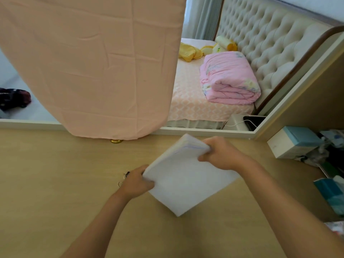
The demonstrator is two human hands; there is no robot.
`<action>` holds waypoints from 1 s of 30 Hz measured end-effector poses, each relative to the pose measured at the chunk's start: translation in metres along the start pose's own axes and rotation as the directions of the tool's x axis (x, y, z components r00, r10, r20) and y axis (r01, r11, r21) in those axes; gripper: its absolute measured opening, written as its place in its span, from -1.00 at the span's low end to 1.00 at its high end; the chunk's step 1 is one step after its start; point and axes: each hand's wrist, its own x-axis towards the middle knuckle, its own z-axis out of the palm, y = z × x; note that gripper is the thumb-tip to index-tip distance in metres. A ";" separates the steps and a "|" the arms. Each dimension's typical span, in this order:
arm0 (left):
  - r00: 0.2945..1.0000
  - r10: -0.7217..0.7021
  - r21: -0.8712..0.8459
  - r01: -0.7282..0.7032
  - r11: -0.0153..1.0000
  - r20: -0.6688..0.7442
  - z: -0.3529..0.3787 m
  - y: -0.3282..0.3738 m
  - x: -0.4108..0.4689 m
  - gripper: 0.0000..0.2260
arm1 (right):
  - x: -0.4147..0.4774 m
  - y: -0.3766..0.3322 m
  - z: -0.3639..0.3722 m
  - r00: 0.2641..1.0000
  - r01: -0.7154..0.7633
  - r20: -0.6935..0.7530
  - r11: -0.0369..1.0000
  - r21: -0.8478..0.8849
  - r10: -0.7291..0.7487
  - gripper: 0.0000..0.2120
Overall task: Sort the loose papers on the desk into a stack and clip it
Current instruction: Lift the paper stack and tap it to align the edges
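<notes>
Both hands are clamped on the paper stack (pixel 186 181). The left hand (pixel 138 181) pinches one corner with the thumb on top, and the right hand (pixel 221 155) curls round the far edge, where the sheets bow upward. The stack lies between the hands, turned cornerwise over the table (pixel 55 183); whether its nearest corner rests on the wood cannot be told.

The likeliest trouble is a fanned stack. The edges under the right hand look uneven, so clipping now would probably fix the skew in place. The binder clip (pixel 124 176) lies just beyond the left hand, partly hidden by it. To fetch it that hand must let go, leaving one hand to hold everything, and the sheets could then sag, slide and scatter (smooth paper on a smooth top).

The table is pale wood grain. Beyond the hands hangs a pink cloth (pixel 83 62) over a white-framed pane, which may be a mirror or an opening. Past the right hand the pane shows a bed (pixel 189 105) with a folded pink quilt (pixel 229 81) and a tufted headboard (pixel 270 40). Further right of that hand stands a white-and-blue box (pixel 294 144).
</notes>
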 end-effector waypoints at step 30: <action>0.814 -0.115 -0.353 -0.115 0.928 -0.569 0.080 0.008 0.024 -0.55 | 0.020 0.158 0.134 0.884 0.003 -0.266 0.565 0.825 0.384 -0.51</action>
